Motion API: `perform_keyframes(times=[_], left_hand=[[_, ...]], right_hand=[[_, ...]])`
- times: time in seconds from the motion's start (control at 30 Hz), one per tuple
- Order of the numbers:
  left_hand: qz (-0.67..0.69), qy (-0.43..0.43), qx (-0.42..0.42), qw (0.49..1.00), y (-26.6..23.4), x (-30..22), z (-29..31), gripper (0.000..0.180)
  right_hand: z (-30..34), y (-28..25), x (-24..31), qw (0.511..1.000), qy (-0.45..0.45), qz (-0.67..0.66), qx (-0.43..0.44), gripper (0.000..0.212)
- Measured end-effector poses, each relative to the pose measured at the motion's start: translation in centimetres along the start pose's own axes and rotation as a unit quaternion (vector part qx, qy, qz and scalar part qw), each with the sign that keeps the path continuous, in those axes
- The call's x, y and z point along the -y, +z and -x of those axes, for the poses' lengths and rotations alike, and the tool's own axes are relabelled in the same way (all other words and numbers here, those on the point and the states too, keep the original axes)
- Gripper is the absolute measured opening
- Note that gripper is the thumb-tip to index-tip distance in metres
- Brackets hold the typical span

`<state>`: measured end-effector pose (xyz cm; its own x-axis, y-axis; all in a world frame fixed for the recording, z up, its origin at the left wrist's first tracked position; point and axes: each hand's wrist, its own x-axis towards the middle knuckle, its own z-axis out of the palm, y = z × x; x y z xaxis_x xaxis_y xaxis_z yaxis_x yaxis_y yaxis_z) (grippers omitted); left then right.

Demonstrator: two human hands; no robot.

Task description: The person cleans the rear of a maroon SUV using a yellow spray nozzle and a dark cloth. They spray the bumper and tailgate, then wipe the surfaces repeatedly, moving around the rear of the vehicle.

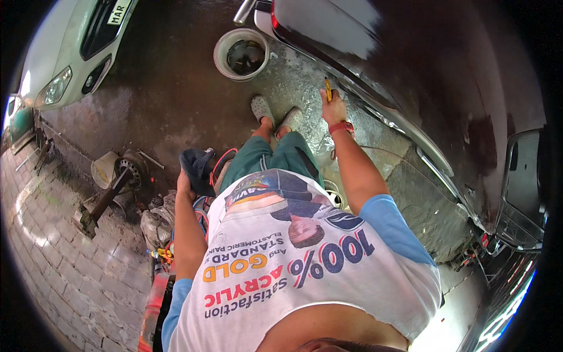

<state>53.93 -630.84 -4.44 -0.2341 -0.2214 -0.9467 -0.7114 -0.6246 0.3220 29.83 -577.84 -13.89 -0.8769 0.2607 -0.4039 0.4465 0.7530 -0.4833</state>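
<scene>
My right hand (334, 109), with a red band on its wrist, is closed around a slim yellow tool (328, 89). The tool points away from me, close to the lower side of a dark, glossy car (404, 76); its exact kind is too small to make out. Down on the left, my left hand (185, 183) grips a crumpled dark blue cloth (198, 170), which hides most of the fingers. Ahead of my feet stands a whitish bucket (220, 56) holding dark liquid.
A white car (64, 53) stands at the far left. Beside the brick paving (44, 234) are a wheel (132, 170), a pale tub (105, 170) and a bundled plastic bag (157, 226). Wet concrete lies around my clogs (262, 108). A silver pipe (244, 12) lies beyond the bucket.
</scene>
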Motion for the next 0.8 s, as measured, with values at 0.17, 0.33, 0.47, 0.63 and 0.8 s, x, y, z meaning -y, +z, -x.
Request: perform_keyframes(times=[0.17,0.33,0.47,0.63,0.8], left_hand=[[-0.015,-0.087,0.047,0.995,-3.0,5.3,-2.9,0.073],[-0.066,-0.091,0.057,0.992,-0.8,6.9,-2.9,0.082],[-0.11,-0.067,0.016,0.992,2.3,6.1,-1.5,0.084],[-0.131,-0.02,-0.009,0.991,8.5,2.5,1.2,0.082],[-0.171,0.014,-0.004,0.985,4.9,1.7,-2.3,0.081]], right_hand=[[1.4,-3.2,-4.4,0.993,0.046,-0.054,-0.092,0.059],[4.9,-9.0,-7.9,0.972,0.114,-0.093,-0.185,0.059],[8.4,-14.0,-6.0,0.941,0.151,-0.179,-0.243,0.058],[8.4,-13.7,-5.5,0.952,0.14,-0.2,-0.182,0.056],[5.9,-9.0,-3.7,0.97,0.087,-0.197,-0.11,0.061]])
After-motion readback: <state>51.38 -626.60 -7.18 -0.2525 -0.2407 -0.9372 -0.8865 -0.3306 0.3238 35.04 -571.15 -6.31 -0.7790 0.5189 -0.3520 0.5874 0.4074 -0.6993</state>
